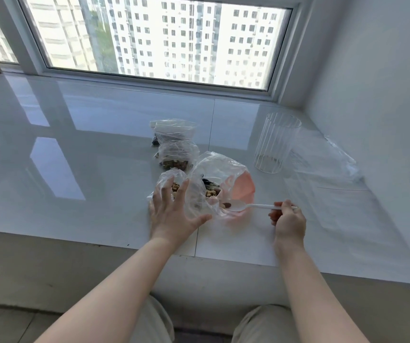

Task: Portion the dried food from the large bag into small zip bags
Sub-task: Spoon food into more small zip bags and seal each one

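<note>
The large clear bag (218,169) with a pink patch lies open on the white sill, dried nuts and fruit showing inside. Left of it sits a small zip bag (168,180) partly filled with nuts. My left hand (174,211) is spread with straight fingers over that small bag and the large bag's edge. My right hand (289,219) pinches the handle of a white plastic spoon (248,206), whose bowl carries a few pieces at the large bag's mouth. Two filled small zip bags (178,154) (174,131) lie behind.
A ribbed clear glass cup (274,144) stands to the right on the sill (87,157), with crumbs at its bottom. An empty clear plastic bag (330,164) lies flat beside it near the right wall. The window frame runs along the back.
</note>
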